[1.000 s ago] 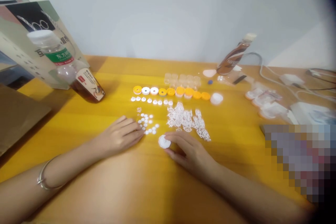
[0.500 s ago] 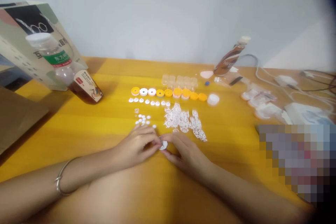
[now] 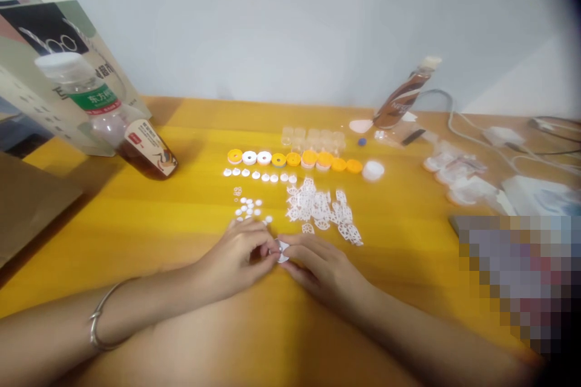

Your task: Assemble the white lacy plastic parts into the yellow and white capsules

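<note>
Between my two hands is a small round white piece (image 3: 282, 252), partly covered by fingers. My left hand (image 3: 242, 249) pinches its left side with thumb and forefinger. My right hand (image 3: 320, 261) has its fingers closed on the right side. Just beyond the left fingers lie several small white discs (image 3: 249, 211) and tiny white rings (image 3: 237, 191). Past my right hand spreads a heap of lacy white plastic pieces (image 3: 313, 202). Farther back run a row of small white caps (image 3: 256, 175) and a row of orange and white round lids (image 3: 278, 160).
Clear plastic cups (image 3: 320, 139) stand behind the lids. A large tea bottle (image 3: 129, 133) and a paper bag (image 3: 95, 66) are at the left, near cardboard (image 3: 36, 208). A brown drink bottle (image 3: 402, 97), cables (image 3: 454, 112) and plastic packets (image 3: 458, 169) occupy the right.
My right fingers have shifted over the white piece and cover more of it. The left hand keeps its pinch. The camera view has moved slightly.
</note>
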